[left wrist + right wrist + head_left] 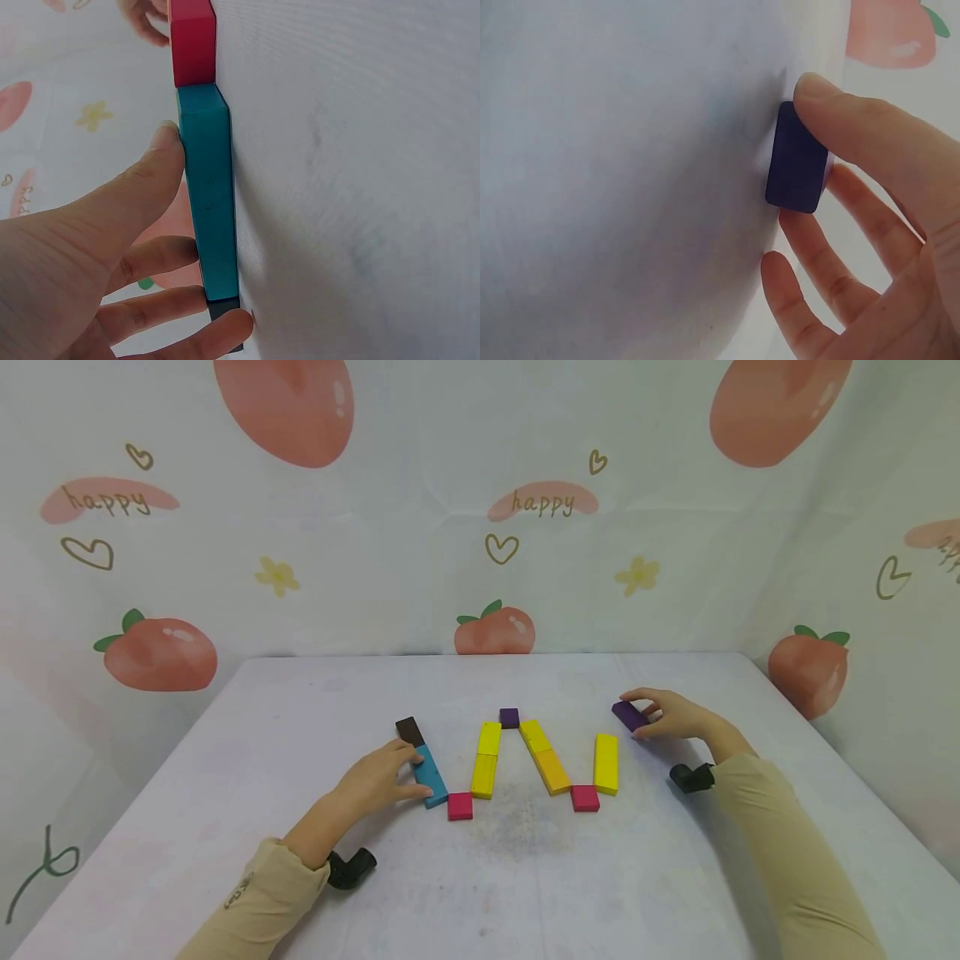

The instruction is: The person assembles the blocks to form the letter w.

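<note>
My left hand rests its thumb and fingertips on a blue block, which lies flat on the table. In the left wrist view the little finger reaches past the dark block at the blue one's far end. A red block sits at its near end. Over at the right, my right hand pinches a purple block between thumb and fingers, low over the table. Nearest to it in the row is an upright-running yellow block.
Yellow blocks, a small purple block, a yellow-orange pair and another red block continue the zigzag across the white table. A patterned cloth hangs behind. Black wrist cameras sit under both sleeves.
</note>
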`<state>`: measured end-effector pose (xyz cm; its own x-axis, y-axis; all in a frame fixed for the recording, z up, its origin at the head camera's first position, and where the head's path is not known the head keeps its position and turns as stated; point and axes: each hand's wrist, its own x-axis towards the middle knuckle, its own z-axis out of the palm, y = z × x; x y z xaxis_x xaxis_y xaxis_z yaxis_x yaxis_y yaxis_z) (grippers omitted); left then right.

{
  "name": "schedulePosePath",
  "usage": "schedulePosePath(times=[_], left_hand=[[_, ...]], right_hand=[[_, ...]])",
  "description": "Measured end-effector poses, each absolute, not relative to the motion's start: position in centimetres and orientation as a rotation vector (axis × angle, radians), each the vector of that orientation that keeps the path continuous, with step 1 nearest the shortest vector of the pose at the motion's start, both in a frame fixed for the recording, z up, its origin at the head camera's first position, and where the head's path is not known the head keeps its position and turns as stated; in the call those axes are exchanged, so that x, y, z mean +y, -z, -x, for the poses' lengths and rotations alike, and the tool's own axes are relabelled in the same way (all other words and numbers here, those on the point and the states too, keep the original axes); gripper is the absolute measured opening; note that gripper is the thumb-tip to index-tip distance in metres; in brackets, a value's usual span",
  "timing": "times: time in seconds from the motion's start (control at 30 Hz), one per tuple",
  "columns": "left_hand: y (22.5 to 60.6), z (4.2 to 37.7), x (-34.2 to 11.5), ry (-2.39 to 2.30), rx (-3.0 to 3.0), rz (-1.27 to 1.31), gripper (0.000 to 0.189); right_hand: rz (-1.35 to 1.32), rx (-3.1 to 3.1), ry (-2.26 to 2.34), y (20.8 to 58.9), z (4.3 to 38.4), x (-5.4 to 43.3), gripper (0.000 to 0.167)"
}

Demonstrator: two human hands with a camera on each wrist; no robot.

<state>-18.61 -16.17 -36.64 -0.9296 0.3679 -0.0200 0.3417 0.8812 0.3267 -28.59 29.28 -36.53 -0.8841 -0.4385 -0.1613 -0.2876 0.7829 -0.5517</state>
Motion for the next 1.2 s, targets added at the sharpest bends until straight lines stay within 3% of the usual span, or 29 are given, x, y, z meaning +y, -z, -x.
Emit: schedulePosePath(times=[1.2], left_hand=[[36.6,18.5,-16.1,-0.476,2.962,-0.535,0.055]], right_hand=[[0.411,2.799,0.921,36.2,28.2,25.4,0.064]])
